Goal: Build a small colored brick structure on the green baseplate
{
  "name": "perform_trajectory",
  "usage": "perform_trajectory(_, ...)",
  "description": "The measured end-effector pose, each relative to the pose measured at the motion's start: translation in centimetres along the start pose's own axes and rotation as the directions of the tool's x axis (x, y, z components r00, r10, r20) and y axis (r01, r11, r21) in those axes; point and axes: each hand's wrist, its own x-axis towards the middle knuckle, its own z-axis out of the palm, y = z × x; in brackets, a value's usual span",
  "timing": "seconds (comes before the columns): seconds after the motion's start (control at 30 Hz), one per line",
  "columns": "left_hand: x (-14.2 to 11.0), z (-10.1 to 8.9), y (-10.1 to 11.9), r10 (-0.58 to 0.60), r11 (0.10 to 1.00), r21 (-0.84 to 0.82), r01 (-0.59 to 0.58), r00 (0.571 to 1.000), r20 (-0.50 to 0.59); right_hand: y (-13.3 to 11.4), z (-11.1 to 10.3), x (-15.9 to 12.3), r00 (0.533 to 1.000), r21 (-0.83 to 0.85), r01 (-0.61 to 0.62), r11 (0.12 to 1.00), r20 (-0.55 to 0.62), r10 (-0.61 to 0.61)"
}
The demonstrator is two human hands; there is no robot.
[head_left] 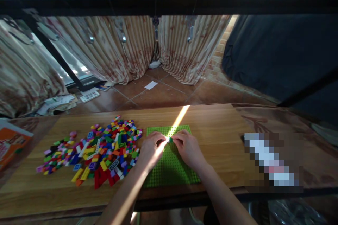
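Observation:
My left hand (151, 149) and my right hand (189, 148) meet over the upper part of a green studded baseplate (174, 174). Thumb and forefinger of the left are pinched on a tiny white brick (167, 140), bright in a strip of sunlight. The right pinches a small dark green brick (171, 140) directly beside it. Whether the two bricks are joined, or touch the plate, I cannot tell. Left of the plate spreads a loose heap of toy bricks (105, 153) in many colours and sizes.
The wooden board (219, 140) lies on a patterned cloth. At its right is a blurred-out, pixelated object (269, 161). An orange and white package (12, 144) sits at the far left. Behind the table run a black bar (169, 1), curtains and a tiled floor.

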Motion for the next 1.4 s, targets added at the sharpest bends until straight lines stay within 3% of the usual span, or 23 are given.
perform_trajectory(0.5, -0.02, 0.51, -0.38, -0.028, 0.999, 0.018, 0.028, 0.999, -0.023, 0.06, -0.20, -0.04, 1.000, -0.020, 0.004, 1.000, 0.009, -0.004)
perform_trajectory(0.83, -0.05, -0.31, -0.22, -0.093, 0.995, 0.031, 0.093, 0.996, -0.017, -0.18, -0.44, -0.07, 1.000, -0.048, 0.009, 0.999, 0.018, -0.008)
perform_trajectory(1.4, -0.32, 0.23, -0.34, -0.045, 0.998, 0.042, 0.046, 0.999, -0.031, -0.17, -0.12, -0.11, 1.000, -0.077, 0.025, 0.997, 0.016, -0.024)
